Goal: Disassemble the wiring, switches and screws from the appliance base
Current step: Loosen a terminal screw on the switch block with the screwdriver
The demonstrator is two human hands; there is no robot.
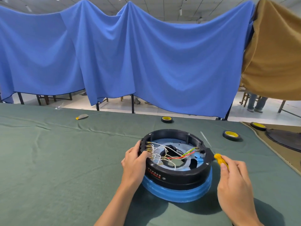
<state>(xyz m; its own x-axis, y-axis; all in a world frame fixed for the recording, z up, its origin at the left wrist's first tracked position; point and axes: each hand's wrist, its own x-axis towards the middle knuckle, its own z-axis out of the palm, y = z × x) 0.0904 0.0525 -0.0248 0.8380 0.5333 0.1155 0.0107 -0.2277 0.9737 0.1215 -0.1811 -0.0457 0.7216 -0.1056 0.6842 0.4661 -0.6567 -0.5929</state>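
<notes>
early, wires (pixel 175 158) attached | you are gripping appliance base (pixel 177 174) with left hand (pixel 135 160) | right hand (pixel 232 176) clamping screwdriver (pixel 218 158)

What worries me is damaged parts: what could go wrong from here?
1. The left hand grips the appliance base right at the brass terminals; tugging could snap the thin white wires tangled there.
2. The right hand holds the screwdriver by its yellow handle; a slip at the rim could stab the wires or the left hand.
3. Loosened rim screws could vanish in folds of the green cloth.
</notes>
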